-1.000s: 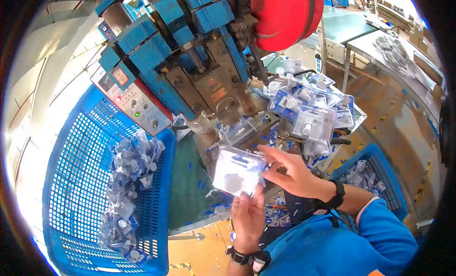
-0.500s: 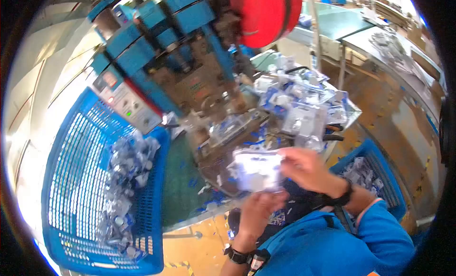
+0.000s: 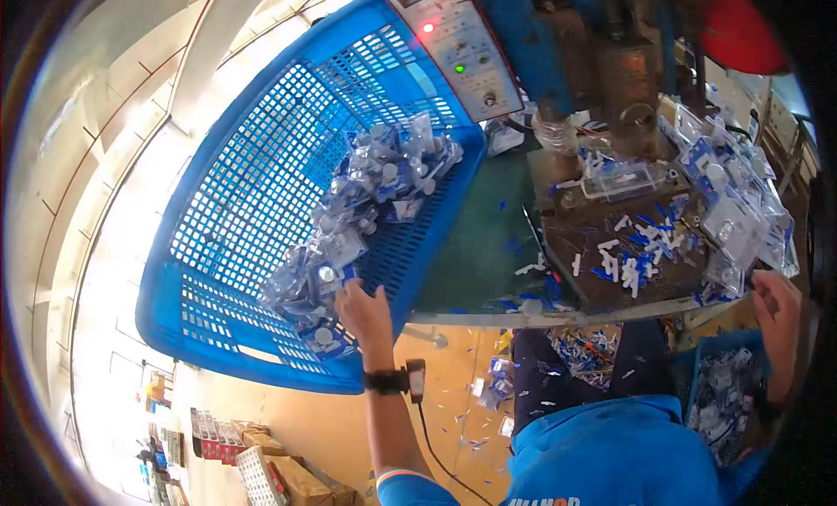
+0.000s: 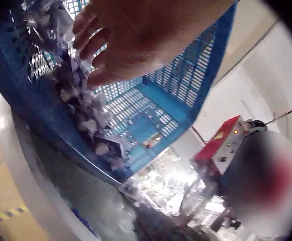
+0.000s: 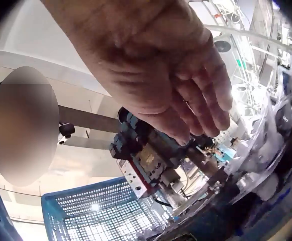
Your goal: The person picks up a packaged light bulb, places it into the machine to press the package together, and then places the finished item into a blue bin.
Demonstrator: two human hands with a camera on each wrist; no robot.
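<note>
My left hand point(image 3: 364, 316) is over the near edge of the blue basket point(image 3: 166, 288), its fingertips beside the clear blister packs point(image 3: 384, 170) heaped inside. In the left wrist view the fingers of the left hand point(image 4: 131, 45) hang apart and slightly bent above the packs point(image 4: 88, 118), with nothing visible gripped. At the table's right, my right hand point(image 3: 780, 319) is just below a pile of packs point(image 3: 737, 231). From the right wrist view, the right hand point(image 5: 161, 75) has loosely extended fingers and holds nothing visible; packs point(image 5: 266, 150) stand beyond its fingertips.
A press point(image 3: 610, 53) with a control box point(image 3: 462, 57) stands behind the table point(image 3: 475, 236). White and blue scraps point(image 3: 641, 249) are scattered on its dark plate, near a clear tray point(image 3: 623, 182). A smaller basket of packs point(image 3: 724, 401) is low at the right.
The head view has swung left and down. The hands, earlier together on one clear pack, are now apart: the left moved to the large basket, the right to the pile. The right hand has let go.
</note>
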